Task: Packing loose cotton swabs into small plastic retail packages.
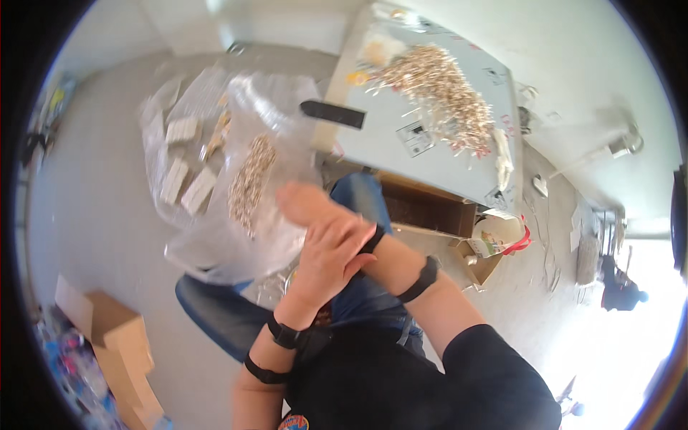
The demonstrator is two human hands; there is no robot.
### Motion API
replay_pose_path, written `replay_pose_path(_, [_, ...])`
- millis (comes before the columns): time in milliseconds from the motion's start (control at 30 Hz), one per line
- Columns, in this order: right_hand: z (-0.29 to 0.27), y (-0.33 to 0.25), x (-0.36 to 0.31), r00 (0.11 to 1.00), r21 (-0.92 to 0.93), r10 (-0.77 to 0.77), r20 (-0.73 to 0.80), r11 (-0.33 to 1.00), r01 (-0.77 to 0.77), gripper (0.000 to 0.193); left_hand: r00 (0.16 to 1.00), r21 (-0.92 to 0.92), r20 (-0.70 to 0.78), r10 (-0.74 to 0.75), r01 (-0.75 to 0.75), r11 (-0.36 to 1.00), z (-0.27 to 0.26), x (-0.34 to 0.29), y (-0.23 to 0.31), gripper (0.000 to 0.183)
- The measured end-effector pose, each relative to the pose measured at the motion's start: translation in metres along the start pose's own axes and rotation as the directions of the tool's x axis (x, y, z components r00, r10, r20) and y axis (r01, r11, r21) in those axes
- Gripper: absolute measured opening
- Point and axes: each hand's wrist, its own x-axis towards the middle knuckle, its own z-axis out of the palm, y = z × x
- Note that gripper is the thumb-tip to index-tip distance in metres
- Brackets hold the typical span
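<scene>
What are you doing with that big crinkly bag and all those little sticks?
A person sits by a grey table and holds up a clear plastic bag. The left hand is at the bag's edge; the right hand is hidden behind the left, so its grip cannot be seen. Inside the bag are a bunch of small pale sticks and some small pale blocks. A much bigger heap of the same sticks lies on the table, with a dark flat tool at its edge.

Large clear plastic bag (236,172), crumpled and glossy, held up over the lap. Inside: several pale rectangular packets at its left, a long cluster of small tan pieces (251,183) down its middle. Slightly blurred.
</scene>
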Motion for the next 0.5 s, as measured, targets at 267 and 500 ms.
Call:
replay_pose_path(267, [-0.046,0.093,-0.048,0.768,0.336,0.197,-0.609,0.942,0.024,0.021,0.904,-0.098,-0.123,-0.41,0.4,0.911,0.018,-0.028,-0.026,0.014])
replay_pose_path(500, [-0.115,0.285,-0.142,0.292,0.277,0.603,-0.742,0.673,-0.686,0.095,0.686,-0.149,-0.039,-0.726,0.715,0.683,0.021,-0.072,-0.055,0.031])
